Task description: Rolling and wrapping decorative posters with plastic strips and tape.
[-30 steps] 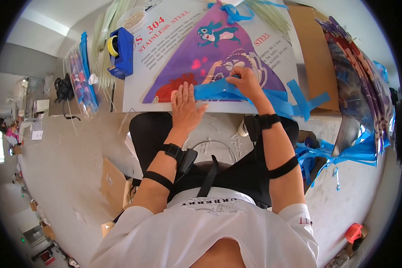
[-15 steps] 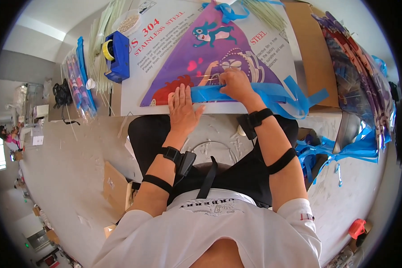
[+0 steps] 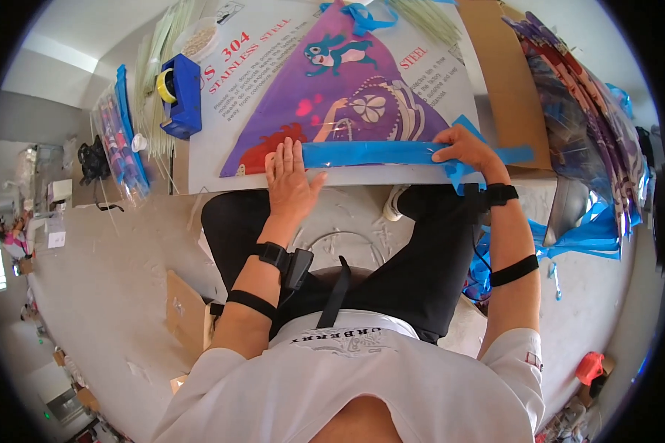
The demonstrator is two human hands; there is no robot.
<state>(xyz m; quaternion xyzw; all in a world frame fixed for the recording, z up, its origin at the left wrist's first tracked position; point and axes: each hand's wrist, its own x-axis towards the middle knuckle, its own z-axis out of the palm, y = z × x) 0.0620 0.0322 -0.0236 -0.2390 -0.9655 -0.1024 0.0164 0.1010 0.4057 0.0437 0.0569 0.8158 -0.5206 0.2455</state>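
A purple triangular kite sail (image 3: 303, 94) with printed cartoon figures lies on a white board (image 3: 222, 140) at the table's near edge. Along the sail's lower edge runs a blue plastic strip (image 3: 369, 153), stretched straight. My left hand (image 3: 292, 177) lies flat with fingers out, pressing the strip's left end against the sail. At the strip's right part, my right hand (image 3: 467, 150) pinches it between thumb and bent fingers. Loose blue tails of the strip stick out beyond this hand. At the sail's far tip sits a blue ribbon loop (image 3: 369, 18).
On the left are a blue tape dispenser (image 3: 182, 96), thin pale rods (image 3: 151, 74), a bowl of small beads (image 3: 199, 38) and a bagged bundle (image 3: 118, 144). Stacked printed sails (image 3: 591, 111) hang at the right, beside cardboard (image 3: 521, 88). Blue strips (image 3: 584, 240) dangle below.
My right hand has slid right along the strip, from the middle of the sail to its right corner. The strip now lies straighter. My left hand stays on its left end.
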